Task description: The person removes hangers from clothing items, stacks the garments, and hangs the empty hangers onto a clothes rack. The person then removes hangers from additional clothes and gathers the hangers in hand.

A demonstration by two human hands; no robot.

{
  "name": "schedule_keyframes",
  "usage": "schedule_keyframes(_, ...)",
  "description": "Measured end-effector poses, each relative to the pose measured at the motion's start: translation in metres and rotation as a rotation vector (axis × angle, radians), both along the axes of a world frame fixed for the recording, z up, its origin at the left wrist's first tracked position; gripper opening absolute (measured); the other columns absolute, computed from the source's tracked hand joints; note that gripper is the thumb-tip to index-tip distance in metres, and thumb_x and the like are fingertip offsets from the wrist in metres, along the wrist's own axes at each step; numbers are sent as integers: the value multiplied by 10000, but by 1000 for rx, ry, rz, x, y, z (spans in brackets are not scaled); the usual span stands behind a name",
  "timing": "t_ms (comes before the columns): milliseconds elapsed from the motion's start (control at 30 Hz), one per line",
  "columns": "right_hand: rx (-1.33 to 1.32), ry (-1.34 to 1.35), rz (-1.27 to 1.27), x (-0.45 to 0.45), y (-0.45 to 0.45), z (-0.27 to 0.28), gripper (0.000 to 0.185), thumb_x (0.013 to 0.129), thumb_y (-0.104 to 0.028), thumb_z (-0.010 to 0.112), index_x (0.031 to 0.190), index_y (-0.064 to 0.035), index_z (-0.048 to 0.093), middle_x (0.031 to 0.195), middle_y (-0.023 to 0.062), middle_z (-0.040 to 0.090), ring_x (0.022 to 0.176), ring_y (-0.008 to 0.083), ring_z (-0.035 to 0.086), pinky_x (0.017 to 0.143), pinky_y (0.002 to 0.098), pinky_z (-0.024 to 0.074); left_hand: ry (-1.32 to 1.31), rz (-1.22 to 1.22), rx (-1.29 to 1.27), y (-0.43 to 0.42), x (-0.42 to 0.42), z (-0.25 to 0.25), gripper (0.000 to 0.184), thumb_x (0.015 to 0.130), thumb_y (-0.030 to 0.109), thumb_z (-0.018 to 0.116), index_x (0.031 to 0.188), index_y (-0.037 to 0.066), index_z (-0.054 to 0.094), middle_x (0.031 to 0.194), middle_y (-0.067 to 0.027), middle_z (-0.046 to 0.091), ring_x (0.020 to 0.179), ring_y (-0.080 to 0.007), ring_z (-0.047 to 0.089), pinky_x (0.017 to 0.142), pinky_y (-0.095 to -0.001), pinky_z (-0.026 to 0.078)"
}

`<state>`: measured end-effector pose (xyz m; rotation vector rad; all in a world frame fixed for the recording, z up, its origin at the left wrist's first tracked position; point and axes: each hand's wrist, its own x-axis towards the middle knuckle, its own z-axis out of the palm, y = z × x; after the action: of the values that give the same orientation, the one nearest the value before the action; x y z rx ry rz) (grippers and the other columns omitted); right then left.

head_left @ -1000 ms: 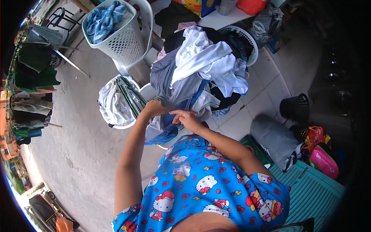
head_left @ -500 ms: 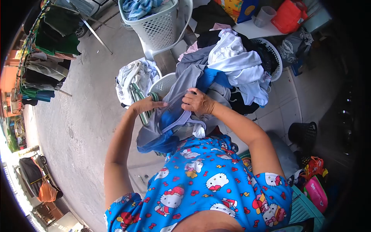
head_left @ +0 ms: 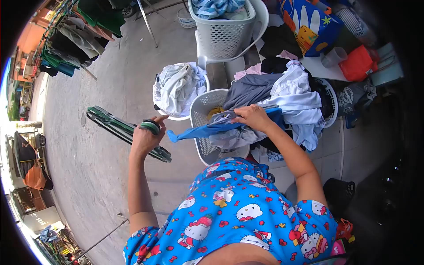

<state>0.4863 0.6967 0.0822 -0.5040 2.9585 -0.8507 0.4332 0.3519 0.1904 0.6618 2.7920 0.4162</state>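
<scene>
Grey concrete floor (head_left: 115, 168) spreads to my left and meets white tiles (head_left: 327, 161) on my right, with a line of clothes (head_left: 81, 37) at the far left edge. Ahead, a white plastic chair (head_left: 261, 26) bears a full laundry basket (head_left: 223, 39), and nearer me sit an open basket (head_left: 199, 106) and a tub of pale clothes (head_left: 179, 90). White shirts (head_left: 298, 95) lie heaped to the right of the open basket. A moment ago both my hands were close together on the grey cloth (head_left: 224, 117); now they have parted, so the cloth and the green hangers (head_left: 112, 123) are well apart, one with each hand. My left hand (head_left: 149, 137) is curled round the hangers, out over the concrete. My right hand (head_left: 252, 118) is closed in a pinch on the grey cloth above the open basket, beside a trailing blue cloth (head_left: 198, 131); whether a hanger is inside, I cannot tell.
</scene>
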Motion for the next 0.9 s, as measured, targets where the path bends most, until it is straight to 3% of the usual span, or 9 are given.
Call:
schedule_keyframes(100,-85,15,52,-5,-12,8,232,762,-315,630,882,-117,604,814,64,625,772,269,611,669,385,467,-107,-30,108,21,20,-42,459,760,203,602,1208,207,504,1067,-74,574,907,-284,585,754,-391,472)
schedule_keyframes(167,-114,115,102,-8,-13,21,188,738,-201,649,885,-91,606,817,46,614,792,239,601,692,360,455,-10,-109,307,26,20,-75,508,748,186,608,1237,195,469,1085,-102,567,938,-312,574,788,-406,461)
schedule_keyframes(267,-134,160,141,-6,-3,40,169,710,-141,661,860,-79,614,810,29,613,818,201,598,726,332,436,-278,16,303,29,20,-83,515,732,174,613,1226,163,471,1081,-137,567,955,-321,567,809,-395,456)
schedule_keyframes(367,-57,116,175,6,7,48,163,712,-134,662,866,-96,626,815,23,618,831,185,600,736,330,428,-522,-43,185,42,27,-68,548,707,105,625,1232,146,473,1044,-160,573,945,-284,584,808,-365,454)
schedule_keyframes(500,-95,229,147,26,17,22,146,704,-76,654,844,-109,628,784,12,606,779,188,575,720,325,389,-546,-165,55,44,41,-109,462,693,138,620,1151,146,556,917,-146,611,842,-247,599,761,-342,457)
schedule_keyframes(533,-125,178,119,29,22,16,117,738,-154,649,840,-101,632,789,18,611,785,191,573,738,322,374,-653,-73,111,45,39,-120,373,699,127,611,1071,108,602,843,-148,615,806,-254,600,735,-341,454)
schedule_keyframes(667,-25,-47,36,34,39,11,209,790,-274,601,884,-88,611,833,39,627,827,182,594,779,294,379,-660,-82,148,49,31,-136,268,717,135,623,968,44,598,806,-168,601,774,-283,592,699,-367,443)
schedule_keyframes(767,-60,-76,-7,37,35,9,201,803,-245,598,910,-75,595,861,67,620,841,222,585,783,320,390,-489,-208,180,46,26,-160,272,726,170,636,958,42,579,794,-184,586,772,-318,581,691,-391,437)
schedule_keyframes(900,-576,-170,-196,37,22,21,235,772,-214,648,944,-70,578,884,70,607,831,207,569,767,303,405,-464,-264,86,63,27,-137,295,745,219,634,962,42,543,788,-192,570,784,-343,574,680,-410,427)
